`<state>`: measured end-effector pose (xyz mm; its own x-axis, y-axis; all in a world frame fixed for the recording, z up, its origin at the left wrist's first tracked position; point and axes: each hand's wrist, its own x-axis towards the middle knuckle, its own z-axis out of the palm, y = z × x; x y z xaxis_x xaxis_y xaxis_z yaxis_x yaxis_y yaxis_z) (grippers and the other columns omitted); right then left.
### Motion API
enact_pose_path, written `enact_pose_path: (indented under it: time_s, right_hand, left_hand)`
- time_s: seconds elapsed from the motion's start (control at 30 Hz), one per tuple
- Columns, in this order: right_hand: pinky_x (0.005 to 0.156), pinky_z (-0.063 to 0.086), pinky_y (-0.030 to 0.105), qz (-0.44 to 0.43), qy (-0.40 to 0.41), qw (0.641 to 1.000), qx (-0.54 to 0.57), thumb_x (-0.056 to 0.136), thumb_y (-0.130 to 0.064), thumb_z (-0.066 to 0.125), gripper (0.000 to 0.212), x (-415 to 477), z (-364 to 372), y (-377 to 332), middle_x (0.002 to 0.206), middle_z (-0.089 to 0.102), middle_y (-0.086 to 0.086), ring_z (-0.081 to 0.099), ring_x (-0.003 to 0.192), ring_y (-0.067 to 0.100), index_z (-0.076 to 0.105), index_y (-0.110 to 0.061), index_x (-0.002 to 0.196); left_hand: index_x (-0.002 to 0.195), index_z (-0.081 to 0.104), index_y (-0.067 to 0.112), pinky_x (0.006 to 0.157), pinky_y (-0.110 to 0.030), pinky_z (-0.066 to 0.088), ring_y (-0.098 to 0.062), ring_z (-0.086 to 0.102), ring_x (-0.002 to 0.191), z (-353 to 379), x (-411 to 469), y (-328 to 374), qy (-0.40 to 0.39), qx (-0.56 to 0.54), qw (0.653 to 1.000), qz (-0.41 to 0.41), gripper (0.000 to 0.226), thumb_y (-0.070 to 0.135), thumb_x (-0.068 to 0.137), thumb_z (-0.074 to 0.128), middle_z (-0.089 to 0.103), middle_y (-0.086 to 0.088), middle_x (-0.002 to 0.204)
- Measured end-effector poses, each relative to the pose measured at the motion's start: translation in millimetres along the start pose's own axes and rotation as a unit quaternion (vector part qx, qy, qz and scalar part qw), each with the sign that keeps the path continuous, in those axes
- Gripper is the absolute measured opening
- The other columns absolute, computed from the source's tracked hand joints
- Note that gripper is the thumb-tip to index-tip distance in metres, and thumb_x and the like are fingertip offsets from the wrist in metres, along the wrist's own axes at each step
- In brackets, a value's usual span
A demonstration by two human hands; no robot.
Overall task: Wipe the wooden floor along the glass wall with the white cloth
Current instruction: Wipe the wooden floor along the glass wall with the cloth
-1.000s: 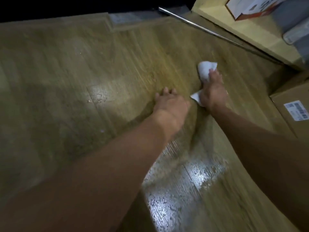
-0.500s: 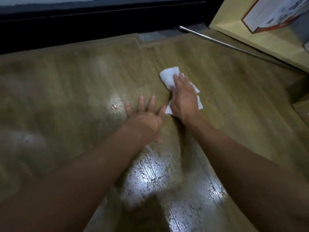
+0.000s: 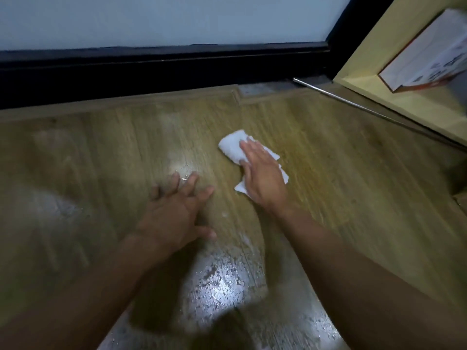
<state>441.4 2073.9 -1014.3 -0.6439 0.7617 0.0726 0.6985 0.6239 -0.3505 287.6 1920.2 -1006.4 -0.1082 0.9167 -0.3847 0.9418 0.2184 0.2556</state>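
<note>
A crumpled white cloth (image 3: 233, 145) lies on the wooden floor (image 3: 341, 178), a short way in front of the glass wall (image 3: 164, 18) and its black bottom frame (image 3: 151, 69). My right hand (image 3: 262, 176) presses flat on the cloth with straight fingers, covering its middle. My left hand (image 3: 174, 215) rests flat on the bare floor to the left of the cloth, fingers spread, touching wet boards. Wet, shiny patches show on the floor near my arms.
A pale wooden shelf unit (image 3: 394, 97) stands at the right with a white and orange box (image 3: 429, 61) on it. A thin metal rod (image 3: 353, 104) runs along the floor by its base. A small grey inset (image 3: 257, 88) sits at the wall's foot.
My right hand has slid the cloth left, away from the shelf unit, and its fingers have flattened on it. The view has tilted up, showing the glass wall. My left hand's fingers have spread.
</note>
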Motion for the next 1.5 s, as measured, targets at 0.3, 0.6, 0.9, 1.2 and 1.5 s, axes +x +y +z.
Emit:
enact_pose_path:
  time_s: [0.3,0.6,0.9,1.2,1.5]
  right_hand:
    - [0.12,0.004,0.034,-0.049,-0.05,0.997,0.045,0.102,-0.025,0.036,0.052,5.0,34.5,-89.5,0.16,0.011,0.004,0.006,0.148,0.021,0.02,-0.015,0.151]
    - [0.12,0.01,0.037,-0.001,-0.042,0.999,0.02,0.101,-0.016,0.037,0.05,21.8,17.8,-50.8,0.159,0.017,0.003,0.011,0.148,0.019,0.024,-0.015,0.15]
    - [0.12,0.009,0.036,-0.177,-0.117,0.977,0.009,0.098,-0.022,0.044,0.059,-14.8,42.6,-101.1,0.16,0.01,0.002,0.005,0.148,0.018,0.017,-0.017,0.151]
    - [0.12,0.007,0.044,-0.083,-0.163,0.982,-0.047,0.101,-0.022,0.033,0.061,50.8,33.6,-114.5,0.161,-0.004,0.006,-0.002,0.148,0.026,0.001,-0.016,0.152]
    - [0.121,0.004,0.036,-0.202,-0.14,0.969,0.018,0.102,-0.022,0.03,0.056,-7.4,52.9,-134.2,0.161,-0.001,0.001,-0.004,0.148,0.016,0.005,-0.021,0.152]
  left_hand:
    - [0.147,0.007,0.034,0.106,-0.067,0.021,-0.03,0.006,0.146,-18.0,1.0,-30.9,0.04,0.011,0.992,-0.116,0.104,0.083,0.066,0.051,0.001,-0.003,0.16]
    - [0.149,-0.002,0.04,0.114,-0.055,0.011,-0.03,-0.003,0.147,-15.2,-17.2,-52.6,0.0,0.027,0.997,-0.074,0.103,0.08,0.07,0.049,-0.011,0.001,0.16]
    - [0.153,0.003,0.021,0.116,-0.052,0.016,-0.032,0.004,0.147,-18.5,-39.5,-63.9,0.021,0.056,0.991,-0.119,0.105,0.08,0.075,0.043,-0.001,-0.006,0.161]
    - [0.149,-0.009,0.036,0.108,-0.068,0.019,-0.044,-0.005,0.144,-35.8,-42.1,-79.7,-0.067,0.042,0.989,-0.125,0.109,0.08,0.07,0.051,-0.015,-0.005,0.16]
    - [0.153,0.008,0.015,0.117,-0.034,0.015,-0.022,0.007,0.148,-37.1,-73.3,-124.3,-0.015,0.01,1.0,-0.018,0.106,0.06,0.077,0.065,0.003,-0.002,0.161]
